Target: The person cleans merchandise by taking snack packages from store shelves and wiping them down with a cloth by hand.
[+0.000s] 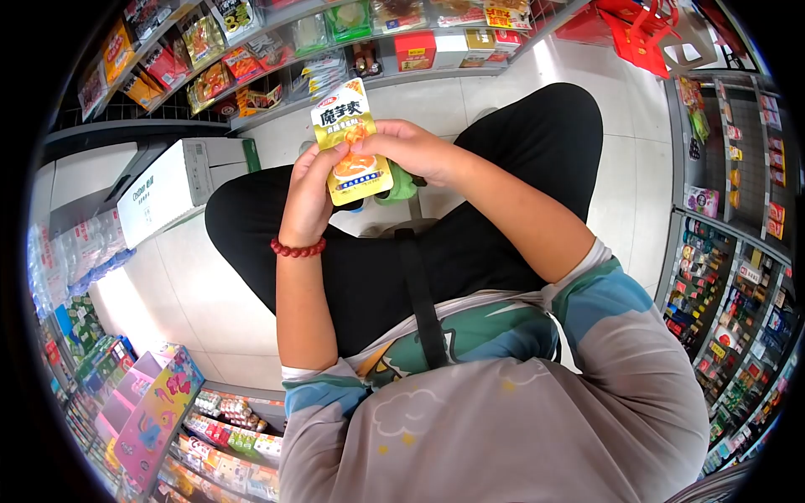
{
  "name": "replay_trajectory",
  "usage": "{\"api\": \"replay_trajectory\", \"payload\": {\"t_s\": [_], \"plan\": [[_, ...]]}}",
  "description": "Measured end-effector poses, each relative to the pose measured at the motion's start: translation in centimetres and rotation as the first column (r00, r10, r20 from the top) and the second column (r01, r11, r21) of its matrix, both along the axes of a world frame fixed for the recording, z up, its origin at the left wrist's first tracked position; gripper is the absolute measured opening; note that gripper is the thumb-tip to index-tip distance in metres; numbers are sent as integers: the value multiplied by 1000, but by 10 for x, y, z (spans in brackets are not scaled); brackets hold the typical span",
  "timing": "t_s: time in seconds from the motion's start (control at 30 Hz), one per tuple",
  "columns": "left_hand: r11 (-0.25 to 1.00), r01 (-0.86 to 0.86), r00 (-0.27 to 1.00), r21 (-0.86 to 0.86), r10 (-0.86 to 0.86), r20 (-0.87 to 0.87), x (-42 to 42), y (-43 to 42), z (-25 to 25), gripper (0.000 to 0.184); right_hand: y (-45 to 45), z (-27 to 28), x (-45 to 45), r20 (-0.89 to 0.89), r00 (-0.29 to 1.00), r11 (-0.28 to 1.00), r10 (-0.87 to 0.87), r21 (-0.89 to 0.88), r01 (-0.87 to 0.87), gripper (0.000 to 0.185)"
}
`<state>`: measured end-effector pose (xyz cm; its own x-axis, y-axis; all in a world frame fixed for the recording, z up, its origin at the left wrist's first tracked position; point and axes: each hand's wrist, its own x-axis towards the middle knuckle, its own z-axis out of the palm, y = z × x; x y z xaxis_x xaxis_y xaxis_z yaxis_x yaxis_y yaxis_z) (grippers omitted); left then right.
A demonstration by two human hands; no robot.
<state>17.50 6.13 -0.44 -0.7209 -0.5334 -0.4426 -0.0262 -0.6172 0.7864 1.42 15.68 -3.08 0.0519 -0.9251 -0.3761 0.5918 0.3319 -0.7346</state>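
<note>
Between my two hands, above my lap, is a yellow and white snack packet (360, 177) with its printed front facing me. My left hand (312, 186) grips its left side, thumb across the front, with a red bead bracelet at the wrist. From the right, my right hand (407, 149) pinches the packet's middle, its thumb also on the front. The two thumbs nearly meet there. Fingers behind the packet are hidden. A green item (401, 186) shows partly behind the packet's lower right.
Shelves of snack bags (243, 63) stand in front. At the left are a white carton (163, 186) and wrapped bottles (80, 251). A pink display box (155, 411) is at the lower left. Goods racks (734, 277) line the right, with red bags (637, 33) above.
</note>
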Motion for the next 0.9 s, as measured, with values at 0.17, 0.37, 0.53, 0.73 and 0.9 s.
{"api": "replay_trajectory", "payload": {"t_s": [0.17,0.37,0.53,0.73,0.9], "plan": [[994,-85,995,72,88,-37,-4,-5,1,30,-2,1,-3,-8,997,997,77,17,-77,33],[994,-84,996,-69,82,-45,-4,-10,-1,28,-3,2,2,-147,987,998,61,31,-57,38],[992,-112,993,-65,109,-49,-4,-9,-3,28,-6,-2,1,-162,987,1000,3,-17,-6,36],[992,-83,996,-100,78,-53,0,-14,-10,30,-6,4,0,-154,988,999,17,-37,-23,30],[980,-181,982,-78,176,-60,-2,-11,-8,28,-7,-1,0,-219,967,991,129,-5,-134,30]]}}
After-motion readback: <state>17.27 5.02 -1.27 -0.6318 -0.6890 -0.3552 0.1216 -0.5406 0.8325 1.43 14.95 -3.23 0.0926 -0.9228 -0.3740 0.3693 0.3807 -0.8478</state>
